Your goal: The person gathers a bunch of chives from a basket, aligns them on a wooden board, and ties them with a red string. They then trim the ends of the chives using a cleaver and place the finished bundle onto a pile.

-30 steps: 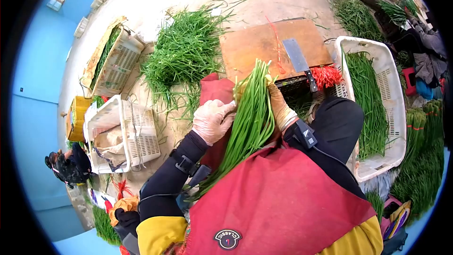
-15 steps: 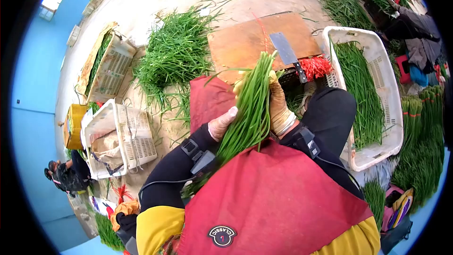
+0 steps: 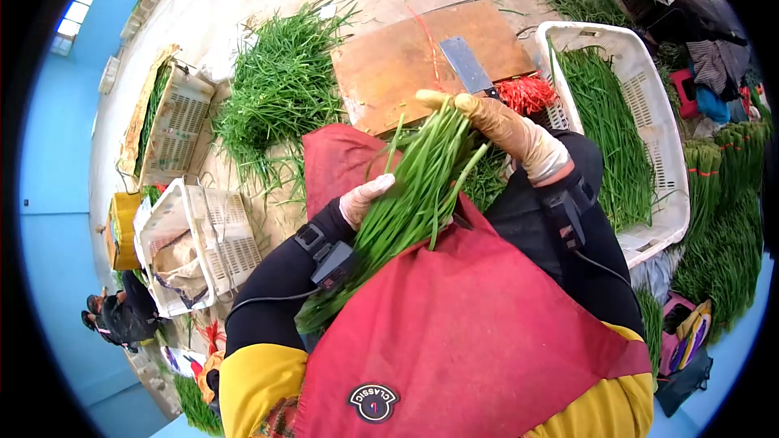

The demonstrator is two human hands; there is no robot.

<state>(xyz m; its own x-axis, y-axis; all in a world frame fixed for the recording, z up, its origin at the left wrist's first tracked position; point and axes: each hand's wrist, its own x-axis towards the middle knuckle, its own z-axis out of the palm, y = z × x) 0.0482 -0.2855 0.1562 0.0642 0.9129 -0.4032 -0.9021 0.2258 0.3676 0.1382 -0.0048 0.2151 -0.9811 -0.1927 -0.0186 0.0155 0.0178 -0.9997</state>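
A long bunch of green chives (image 3: 406,203) lies slanted across my red apron (image 3: 479,308). My left hand (image 3: 363,199), in a pale glove, grips the bunch near its middle from underneath. My right hand (image 3: 495,123), in a tan glove, rests on the top ends of the bunch with its fingers spread over them. Just beyond the bunch's tips is a wooden cutting board (image 3: 406,65) with a cleaver (image 3: 469,66) lying on it and a bundle of red ties (image 3: 526,94) at its edge.
A loose heap of chives (image 3: 280,93) lies on the floor at the left. A white crate (image 3: 641,57) on the right holds chives; tied bundles (image 3: 726,219) stack beyond it. More white crates (image 3: 203,235) stand at the left. Another person (image 3: 118,316) crouches far left.
My right hand slid up from the side of the bunch to its top ends and spread out. The bunch tilted more to the right. My left hand kept its grip.
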